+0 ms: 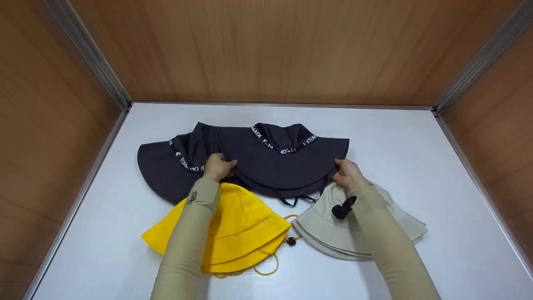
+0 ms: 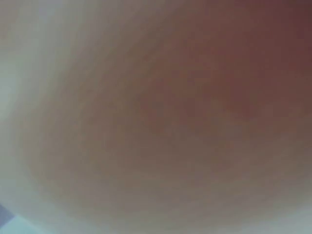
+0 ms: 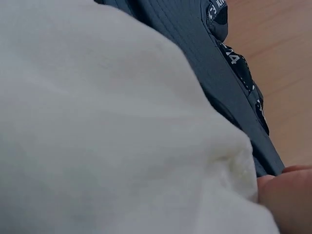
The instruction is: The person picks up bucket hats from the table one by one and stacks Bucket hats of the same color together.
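Both hands hold a dark bucket hat (image 1: 266, 166) by its brim, its crown underside facing up and a white-lettered band inside. My left hand (image 1: 218, 167) pinches the brim's left edge, thumb on top. On the right edge, my right hand (image 1: 349, 173) grips the brim between thumb and fingers. A second dark hat (image 1: 162, 166) lies to the left, partly under the held one. In the right wrist view, pale cloth (image 3: 122, 112) hides most of the work; the dark brim (image 3: 209, 73) and a fingertip (image 3: 287, 195) show beyond. Blurred skin fills the left wrist view.
Yellow hats (image 1: 241, 233), stacked with cords, lie below the left forearm. Pale grey-beige hats (image 1: 329, 227), also layered, lie under the right forearm, with a black toggle (image 1: 341, 210). Wood panels (image 1: 266, 50) wall the white table (image 1: 449, 166) at back and sides.
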Demonstrator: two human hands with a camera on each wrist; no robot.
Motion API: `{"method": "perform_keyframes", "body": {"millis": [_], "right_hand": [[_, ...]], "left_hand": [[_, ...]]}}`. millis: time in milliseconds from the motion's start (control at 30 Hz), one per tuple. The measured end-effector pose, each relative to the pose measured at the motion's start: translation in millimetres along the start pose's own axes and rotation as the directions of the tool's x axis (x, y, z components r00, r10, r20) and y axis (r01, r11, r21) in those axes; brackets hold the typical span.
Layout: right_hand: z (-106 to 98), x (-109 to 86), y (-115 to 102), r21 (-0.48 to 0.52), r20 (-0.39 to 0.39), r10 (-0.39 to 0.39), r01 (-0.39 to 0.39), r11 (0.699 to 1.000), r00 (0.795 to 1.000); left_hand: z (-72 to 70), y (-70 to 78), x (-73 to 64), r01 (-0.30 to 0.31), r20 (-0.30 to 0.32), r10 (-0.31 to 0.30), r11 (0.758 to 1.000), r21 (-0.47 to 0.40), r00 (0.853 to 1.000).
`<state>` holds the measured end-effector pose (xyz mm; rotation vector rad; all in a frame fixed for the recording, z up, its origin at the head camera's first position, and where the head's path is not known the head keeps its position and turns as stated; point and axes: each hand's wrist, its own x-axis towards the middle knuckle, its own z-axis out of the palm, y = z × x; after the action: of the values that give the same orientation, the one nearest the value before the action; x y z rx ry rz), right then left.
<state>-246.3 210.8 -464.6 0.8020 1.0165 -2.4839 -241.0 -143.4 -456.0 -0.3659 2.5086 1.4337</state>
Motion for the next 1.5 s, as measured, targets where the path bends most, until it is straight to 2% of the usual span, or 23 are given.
{"method": "perform_keyframes", "body": {"millis": [100, 233, 367, 467, 500, 567, 600, 667, 700, 733, 800, 833, 900, 1000, 1033, 1067, 1133, 1233, 1300, 1367, 1433, 1500], "right_hand": [[-0.5, 2.5, 2.4, -0.012, 0.021, -0.010, 0.010, 1.000, 1.000], [-0.4, 0.4, 4.1, -0.119, 0.085, -0.011, 0.022, 0.993, 0.996], [-2.1, -1.1, 2.0, -0.194, 0.045, -0.039, 0.047, 0.980, 0.998], [-13.4, 14.1, -1.6, -0.177, 0.005, -0.072, 0.072, 0.982, 0.997], [-23.8, 26.2, -2.9, -0.149, 0.054, -0.081, 0.088, 0.985, 0.995], [-29.5, 34.1, -5.2, -0.142, 0.048, -0.084, 0.090, 0.986, 0.995], [-29.9, 34.2, -5.8, -0.139, 0.055, -0.082, 0.089, 0.986, 0.995], [-21.6, 24.9, -5.3, -0.168, 0.022, -0.091, 0.094, 0.981, 0.996], [-16.2, 18.8, -4.5, -0.193, 0.000, -0.102, 0.100, 0.976, 0.995], [-6.4, 7.5, -4.1, -0.235, -0.063, -0.107, 0.090, 0.968, 0.992], [-4.7, 6.6, -4.2, -0.256, -0.081, -0.134, 0.109, 0.960, 0.988], [-13.4, 16.4, -4.9, -0.239, -0.037, -0.147, 0.134, 0.962, 0.988], [-31.3, 37.5, -7.6, -0.201, -0.008, -0.161, 0.156, 0.967, 0.987], [-66.5, 79.4, -11.8, -0.108, 0.069, -0.188, 0.195, 0.975, 0.980], [-69.0, 82.0, -12.2, -0.095, 0.068, -0.194, 0.200, 0.975, 0.979], [-62.9, 75.5, -11.8, -0.097, 0.008, -0.206, 0.206, 0.974, 0.978], [-49.9, 57.2, -9.4, -0.070, -0.035, -0.244, 0.241, 0.968, 0.969], [-10.1, 0.8, -2.4, -0.046, -0.110, -0.279, 0.276, 0.960, 0.954], [1.4, -23.1, 2.0, 0.001, -0.069, -0.291, 0.291, 0.957, 0.954], [6.8, -38.8, 6.7, 0.034, -0.017, -0.289, 0.289, 0.957, 0.957], [4.8, -46.9, 12.0, 0.038, 0.043, -0.276, 0.275, 0.961, 0.960], [3.4, -53.3, 19.1, 0.001, 0.072, -0.274, 0.274, 0.962, 0.959]], "left_hand": [[-1.1, -3.0, -1.2, 0.020, 0.010, -0.020, 1.000, 0.009, 1.000], [-1.8, -6.1, -6.0, 0.038, 0.021, -0.040, 0.997, 0.061, 0.999], [-2.6, -3.8, -11.8, 0.011, 0.039, -0.015, 0.995, 0.102, 0.999], [-4.0, -0.9, -14.1, -0.009, 0.046, 0.004, 0.995, 0.104, 0.999], [-4.5, -0.4, -14.7, -0.009, 0.047, 0.004, 0.994, 0.107, 0.999], [-5.7, -0.4, -15.5, -0.004, 0.041, -0.001, 0.992, 0.123, 0.999], [-6.3, -0.9, -15.6, -0.005, 0.039, 0.000, 0.992, 0.129, 0.999], [-7.6, -1.8, -16.0, -0.001, 0.028, -0.003, 0.990, 0.144, 1.000], [-8.1, -2.1, -16.1, -0.002, 0.022, -0.001, 0.988, 0.153, 1.000], [-8.8, -2.1, -16.3, -0.003, 0.016, 0.001, 0.989, 0.151, 1.000], [-9.8, -1.5, -16.6, -0.003, 0.003, 0.002, 0.989, 0.145, 1.000], [-10.2, -0.9, -16.8, -0.002, -0.002, 0.003, 0.990, 0.139, 1.000], [-10.6, 0.9, -17.4, -0.007, -0.010, 0.008, 0.992, 0.130, 1.000], [-10.3, 3.5, -18.7, -0.020, -0.022, 0.023, 0.993, 0.120, 0.999], [-10.1, 4.2, -19.4, -0.029, -0.033, 0.034, 0.991, 0.128, 0.999], [-9.7, 4.8, -20.2, -0.041, -0.049, 0.049, 0.989, 0.143, 0.998], [-8.0, 5.6, -22.5, -0.076, -0.080, 0.092, 0.979, 0.189, 0.993], [-4.1, 6.3, -27.3, -0.144, -0.125, 0.180, 0.955, 0.259, 0.976], [-0.7, 6.7, -32.0, -0.192, -0.137, 0.239, 0.938, 0.287, 0.961], [2.1, 6.8, -37.4, -0.230, -0.141, 0.281, 0.926, 0.298, 0.949], [4.6, 6.8, -43.6, -0.261, -0.138, 0.317, 0.912, 0.317, 0.938], [7.1, 6.9, -50.0, -0.282, -0.132, 0.341, 0.899, 0.336, 0.931]]}}
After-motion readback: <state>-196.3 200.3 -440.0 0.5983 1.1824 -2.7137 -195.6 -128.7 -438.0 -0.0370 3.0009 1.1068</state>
